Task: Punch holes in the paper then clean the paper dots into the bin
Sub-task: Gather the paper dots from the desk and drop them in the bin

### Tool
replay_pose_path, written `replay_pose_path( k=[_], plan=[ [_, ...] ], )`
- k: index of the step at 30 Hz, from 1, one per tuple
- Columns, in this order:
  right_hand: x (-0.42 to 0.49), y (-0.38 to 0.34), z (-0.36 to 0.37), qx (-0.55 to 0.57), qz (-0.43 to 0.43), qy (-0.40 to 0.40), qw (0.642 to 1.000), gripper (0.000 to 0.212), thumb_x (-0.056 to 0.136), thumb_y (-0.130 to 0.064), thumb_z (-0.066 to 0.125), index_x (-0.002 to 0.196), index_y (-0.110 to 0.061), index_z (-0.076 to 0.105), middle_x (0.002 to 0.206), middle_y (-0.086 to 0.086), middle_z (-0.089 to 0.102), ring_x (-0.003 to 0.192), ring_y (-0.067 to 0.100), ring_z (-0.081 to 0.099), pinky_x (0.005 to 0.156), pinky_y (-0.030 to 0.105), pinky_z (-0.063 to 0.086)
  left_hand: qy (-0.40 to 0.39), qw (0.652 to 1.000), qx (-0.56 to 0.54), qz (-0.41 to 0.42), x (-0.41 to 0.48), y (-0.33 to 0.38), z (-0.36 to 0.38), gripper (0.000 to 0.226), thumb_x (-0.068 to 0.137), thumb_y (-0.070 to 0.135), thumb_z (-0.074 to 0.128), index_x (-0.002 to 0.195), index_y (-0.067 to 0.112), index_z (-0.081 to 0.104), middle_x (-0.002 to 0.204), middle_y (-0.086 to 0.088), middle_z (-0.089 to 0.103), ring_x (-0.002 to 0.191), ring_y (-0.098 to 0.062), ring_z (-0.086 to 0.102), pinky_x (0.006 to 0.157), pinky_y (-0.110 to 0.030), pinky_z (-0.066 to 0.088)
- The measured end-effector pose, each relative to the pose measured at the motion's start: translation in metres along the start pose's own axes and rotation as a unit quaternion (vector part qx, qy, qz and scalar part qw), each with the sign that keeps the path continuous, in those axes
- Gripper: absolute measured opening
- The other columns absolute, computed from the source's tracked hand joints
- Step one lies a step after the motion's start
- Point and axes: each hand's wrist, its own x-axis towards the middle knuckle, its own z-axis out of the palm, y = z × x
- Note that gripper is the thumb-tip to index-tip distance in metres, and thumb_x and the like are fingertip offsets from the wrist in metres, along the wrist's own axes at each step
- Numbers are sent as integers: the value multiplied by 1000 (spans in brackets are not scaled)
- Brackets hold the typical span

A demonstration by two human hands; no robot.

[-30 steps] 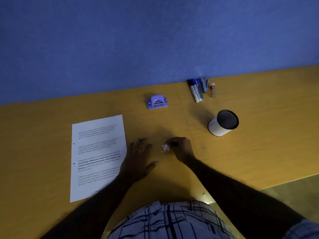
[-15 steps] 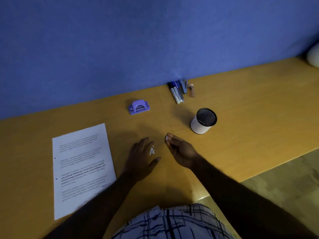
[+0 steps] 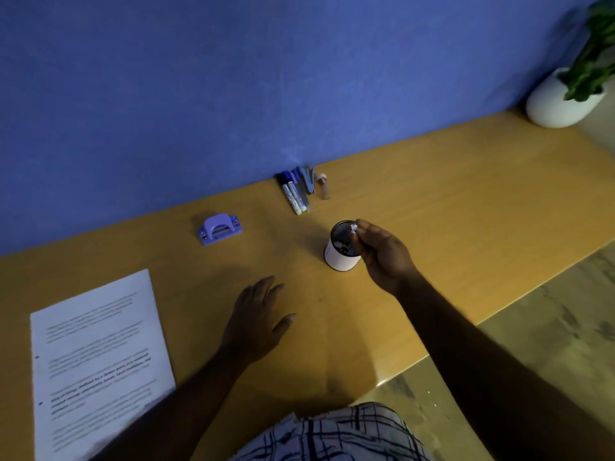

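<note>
Your right hand (image 3: 382, 254) hovers over the open mouth of the bin (image 3: 333, 258). Its grip is closed in a pinch on a small clump of white paper dots (image 3: 353, 228), held between thumb and fingertips just above the far side of the rim. The bin is a small white cylinder with a dark inside, standing upright on the table (image 3: 466, 194). Pale bits lie at its bottom.

Your left hand (image 3: 256, 324) lies palm down on the table with its fingers straight and slightly spread. Its grip is open and holds nothing. It sits in front of the bin and to its left, apart from it.

The paper (image 3: 96, 354), a printed sheet, lies flat to the left of that hand, and your left forearm crosses its lower right corner. Two small dark holes show along its left margin.

The purple hole punch (image 3: 218, 227) sits nearer the blue wall (image 3: 233, 78), left of the bin and well apart from the paper. A few markers (image 3: 293, 194) lie against the wall behind the bin, beside other small items too small to tell. A white pot (image 3: 555, 104) with a green plant (image 3: 595, 48) stands at the table's far right.
</note>
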Motion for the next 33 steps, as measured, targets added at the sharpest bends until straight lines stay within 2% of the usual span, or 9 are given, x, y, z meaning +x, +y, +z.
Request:
replay_pose_path(
  k=[4, 8, 10, 13, 15, 17, 23, 29, 33],
  plan=[
    [15, -9, -16, -175, -85, 5, 981, 18, 89, 7, 58, 100, -1, 71, 93, 5, 76, 87, 14, 71, 80, 24, 57, -12, 1000, 1, -15, 3, -1, 2, 69, 87, 62, 41, 137, 14, 49, 146, -10, 45, 131, -29, 46, 108, -48, 39],
    [30, -12, -24, -375, -162, 20, 913, 21, 86, 5, 64, 94, -11, 75, 94, 9, 75, 94, 23, 69, 85, 38, 55, -19, 999, 18, -20, 5, -3, 5, 68, 87, 61, 41, 136, 14, 50, 144, -10, 47, 129, -29, 48, 107, -48, 39],
    [36, -12, -25, -443, -183, 26, 877, 22, 86, 3, 64, 91, -15, 76, 93, 5, 75, 90, 18, 70, 80, 33, 56, -17, 999, 18, -23, 6, -4, 4, 67, 87, 60, 41, 134, 13, 51, 142, -10, 49, 127, -29, 50, 106, -48, 40],
    [40, -12, -24, -517, -218, 27, 827, 21, 85, -2, 64, 89, -20, 76, 84, -9, 72, 77, -5, 66, 67, 15, 50, -13, 999, 19, -27, 8, -5, 3, 65, 86, 58, 43, 132, 12, 53, 139, -11, 52, 124, -30, 51, 104, -48, 42],
    [40, -12, -23, -542, -233, 26, 807, 19, 83, -4, 66, 88, -20, 75, 80, -11, 70, 74, -11, 64, 60, 6, 46, -13, 999, 23, -29, 7, -6, 3, 65, 87, 58, 44, 132, 12, 53, 139, -11, 52, 125, -30, 51, 104, -48, 41],
    [40, -13, -22, -556, -242, 23, 795, 18, 81, -3, 66, 88, -17, 75, 79, -9, 69, 73, -11, 63, 57, 5, 45, -15, 999, 28, -37, 6, -6, 1, 65, 87, 58, 42, 134, 13, 52, 140, -10, 50, 127, -29, 49, 106, -48, 39],
    [40, -18, -21, -581, -265, 11, 770, 16, 81, -4, 69, 95, -11, 73, 89, 1, 70, 78, 11, 65, 62, 16, 50, -16, 998, 33, -51, 0, -6, -4, 68, 86, 59, 38, 134, 13, 52, 140, -11, 51, 126, -30, 51, 107, -48, 37],
    [41, -24, -16, -615, -250, -15, 747, 27, 86, 5, 53, 102, -7, 72, 99, 4, 72, 87, 16, 65, 68, 22, 50, -15, 997, 33, -64, -7, -11, -8, 65, 86, 59, 39, 132, 15, 53, 138, -10, 53, 125, -30, 51, 106, -48, 37],
    [37, -26, -14, -605, -253, -19, 755, 33, 82, 11, 51, 102, -6, 71, 99, 6, 72, 91, 19, 66, 73, 30, 54, -21, 996, 40, -81, -16, -20, -10, 64, 87, 60, 41, 133, 17, 52, 139, -8, 52, 126, -27, 51, 106, -47, 39]
  ],
)
